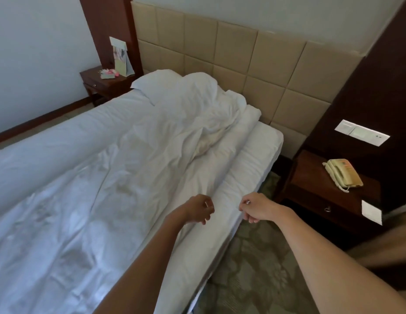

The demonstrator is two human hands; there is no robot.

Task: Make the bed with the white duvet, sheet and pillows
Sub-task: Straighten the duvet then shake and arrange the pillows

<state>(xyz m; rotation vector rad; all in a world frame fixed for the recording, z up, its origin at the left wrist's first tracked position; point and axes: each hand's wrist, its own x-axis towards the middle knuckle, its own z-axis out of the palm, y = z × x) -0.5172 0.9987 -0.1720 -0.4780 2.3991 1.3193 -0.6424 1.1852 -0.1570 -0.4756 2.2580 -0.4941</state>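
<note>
A white duvet [102, 182] lies spread over the bed, wrinkled and bunched up near the head. One white pillow [161, 85] sits at the head against the beige headboard [265, 64], partly under the bunched duvet. The white sheet [254, 159] shows along the mattress's right edge. My left hand [198, 209] hovers over the duvet's right edge, fingers loosely curled, holding nothing. My right hand [254, 207] hangs just off the mattress edge, also loosely curled and empty. The two hands are a short gap apart.
A dark wooden nightstand [310, 196] with a beige telephone [343, 172] stands to the right of the bed, below a white switch panel [361, 132]. Another nightstand [102, 83] with cards stands at the far left. Patterned carpet [254, 268] runs between bed and nightstand.
</note>
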